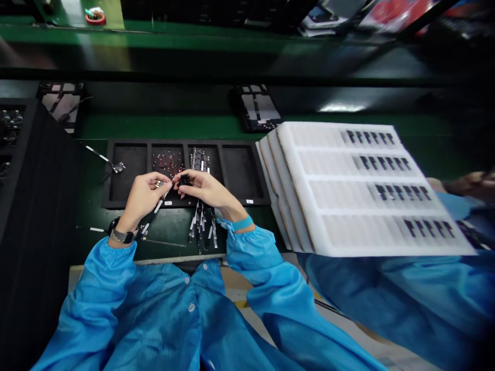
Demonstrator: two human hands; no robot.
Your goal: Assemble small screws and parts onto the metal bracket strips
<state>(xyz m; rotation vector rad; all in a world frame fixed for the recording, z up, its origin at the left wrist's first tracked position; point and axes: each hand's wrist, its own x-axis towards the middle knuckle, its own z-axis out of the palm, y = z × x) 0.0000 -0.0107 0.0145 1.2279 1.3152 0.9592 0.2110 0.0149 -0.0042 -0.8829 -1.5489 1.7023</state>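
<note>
My left hand (144,198) is closed, its thumb and fingers pinching a small circuit board with a flat ribbon tail (159,205) that hangs down. Close beside it, my right hand (207,189) is closed around small black parts (184,180); their exact kind is too small to tell. The fingertips of both hands nearly meet above a black compartment tray (240,167). One compartment behind them holds tiny parts with red wires (168,162). Ribbon-tailed boards (199,158) fill another, with several tails draping over the front edge below my right hand.
White foam trays (348,212) with rows of black parts are stacked at right, beside another person's blue sleeve (456,206). A tall black rack (38,196) stands left. Loose ribbon boards (118,167) lie nearby. Black devices (257,109) and a red tape roll (95,18) sit behind.
</note>
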